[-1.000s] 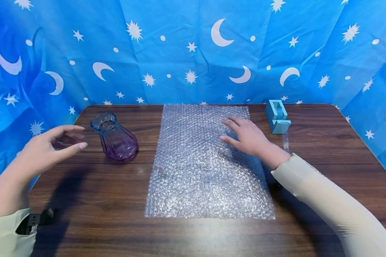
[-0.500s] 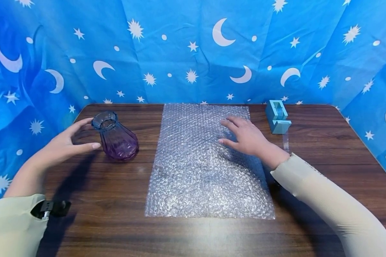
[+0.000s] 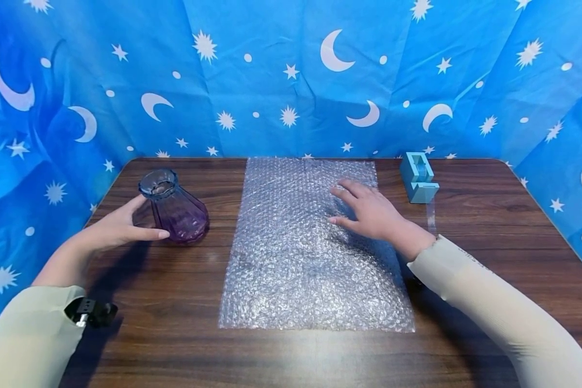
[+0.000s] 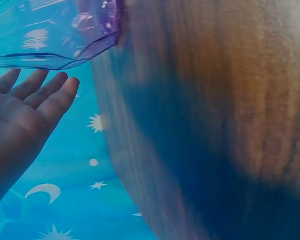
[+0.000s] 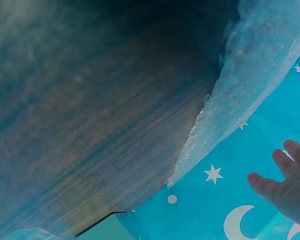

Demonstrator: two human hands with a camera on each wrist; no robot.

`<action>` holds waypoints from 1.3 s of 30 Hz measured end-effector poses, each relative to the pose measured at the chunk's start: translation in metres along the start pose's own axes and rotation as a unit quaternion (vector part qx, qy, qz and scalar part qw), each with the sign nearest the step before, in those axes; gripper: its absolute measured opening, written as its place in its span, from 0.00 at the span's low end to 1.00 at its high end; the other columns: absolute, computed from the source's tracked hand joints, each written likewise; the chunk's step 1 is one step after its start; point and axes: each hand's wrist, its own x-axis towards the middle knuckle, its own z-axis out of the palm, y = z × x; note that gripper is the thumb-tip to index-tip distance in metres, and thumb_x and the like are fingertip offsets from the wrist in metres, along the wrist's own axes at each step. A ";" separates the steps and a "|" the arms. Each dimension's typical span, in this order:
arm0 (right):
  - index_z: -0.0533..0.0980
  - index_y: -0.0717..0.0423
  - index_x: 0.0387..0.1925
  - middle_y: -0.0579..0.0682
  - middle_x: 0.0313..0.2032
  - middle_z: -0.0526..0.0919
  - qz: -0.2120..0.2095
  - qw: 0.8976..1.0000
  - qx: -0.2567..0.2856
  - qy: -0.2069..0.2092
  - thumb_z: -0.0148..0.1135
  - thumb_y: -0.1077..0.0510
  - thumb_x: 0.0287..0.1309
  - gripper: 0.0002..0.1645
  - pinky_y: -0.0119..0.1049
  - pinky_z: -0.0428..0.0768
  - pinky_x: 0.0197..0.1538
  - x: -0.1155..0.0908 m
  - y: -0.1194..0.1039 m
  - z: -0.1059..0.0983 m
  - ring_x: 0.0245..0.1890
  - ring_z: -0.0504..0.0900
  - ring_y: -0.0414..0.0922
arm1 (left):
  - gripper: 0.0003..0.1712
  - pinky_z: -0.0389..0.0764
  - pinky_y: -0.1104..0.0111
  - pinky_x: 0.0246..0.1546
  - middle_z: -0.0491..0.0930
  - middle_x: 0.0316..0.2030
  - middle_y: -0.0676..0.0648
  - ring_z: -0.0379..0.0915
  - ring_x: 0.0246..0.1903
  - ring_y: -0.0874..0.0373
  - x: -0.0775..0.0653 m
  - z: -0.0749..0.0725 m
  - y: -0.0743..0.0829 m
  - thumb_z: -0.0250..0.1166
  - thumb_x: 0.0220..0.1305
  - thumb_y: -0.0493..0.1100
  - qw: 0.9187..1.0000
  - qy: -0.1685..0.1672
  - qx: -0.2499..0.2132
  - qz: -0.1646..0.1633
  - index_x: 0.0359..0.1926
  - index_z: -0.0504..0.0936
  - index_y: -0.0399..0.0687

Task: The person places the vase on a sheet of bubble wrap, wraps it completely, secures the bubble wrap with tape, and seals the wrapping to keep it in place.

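A glass vase point(image 3: 181, 218), blue at its ruffled neck and purple toward the base, stands on the left of the table. My left hand point(image 3: 113, 229) reaches round its left side, thumb in front and fingers partly hidden behind. In the left wrist view the fingers point(image 4: 52, 97) are loosely extended, their tips right at the edge of the glass point(image 4: 65, 35). A sheet of clear bubble wrap point(image 3: 291, 269) lies flat in the middle. Over its right part is my right hand point(image 3: 373, 213), fingers spread and relaxed, holding nothing.
A light blue tape dispenser point(image 3: 417, 180) stands at the back right, a strip of clear tape point(image 3: 431, 215) hanging from its front. The dark wooden table point(image 3: 184, 345) ends at a blue curtain point(image 3: 271, 81) printed with stars and moons.
My left hand has moved right from beside the vase until its thumb and fingers come around the glass. The right hand has stayed almost still over the bubble wrap.
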 end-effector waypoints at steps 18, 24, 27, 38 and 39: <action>0.60 0.48 0.79 0.61 0.79 0.58 -0.002 1.000 0.008 -0.022 0.59 0.37 0.69 0.44 0.70 0.59 0.76 -0.001 -0.001 0.005 0.78 0.59 0.64 | 0.60 0.57 0.28 0.69 0.55 0.72 0.21 0.55 0.70 0.23 0.018 0.010 -0.015 0.70 0.62 0.41 0.998 -0.040 -0.044 -0.007 0.79 0.36 0.33; 0.60 0.48 0.78 0.62 0.79 0.59 -0.004 1.000 0.009 -0.024 0.59 0.37 0.69 0.44 0.69 0.60 0.76 -0.002 0.003 0.006 0.78 0.60 0.64 | 0.65 0.54 0.27 0.70 0.50 0.74 0.21 0.52 0.71 0.23 0.022 0.014 -0.014 0.72 0.61 0.46 0.997 -0.052 -0.054 -0.021 0.79 0.32 0.35; 0.60 0.48 0.78 0.62 0.79 0.59 -0.007 1.000 0.008 -0.025 0.58 0.36 0.69 0.44 0.69 0.60 0.76 -0.003 0.003 0.006 0.78 0.61 0.64 | 0.66 0.53 0.27 0.71 0.51 0.74 0.22 0.52 0.72 0.24 0.024 0.017 -0.014 0.73 0.60 0.46 0.996 -0.051 -0.064 -0.022 0.80 0.33 0.37; 0.59 0.48 0.79 0.62 0.79 0.57 0.005 0.999 0.007 -0.041 0.57 0.37 0.71 0.43 0.72 0.56 0.75 -0.009 0.010 0.001 0.78 0.59 0.65 | 0.67 0.54 0.28 0.71 0.51 0.74 0.23 0.54 0.72 0.25 0.027 0.018 -0.016 0.73 0.60 0.48 0.998 -0.043 -0.042 -0.023 0.80 0.32 0.39; 0.59 0.48 0.79 0.62 0.79 0.57 0.004 0.999 0.006 -0.041 0.57 0.37 0.71 0.43 0.72 0.56 0.75 -0.010 0.011 0.001 0.78 0.59 0.65 | 0.66 0.54 0.28 0.71 0.51 0.74 0.23 0.54 0.72 0.26 0.028 0.019 -0.016 0.73 0.61 0.48 0.998 -0.043 -0.041 -0.020 0.80 0.32 0.40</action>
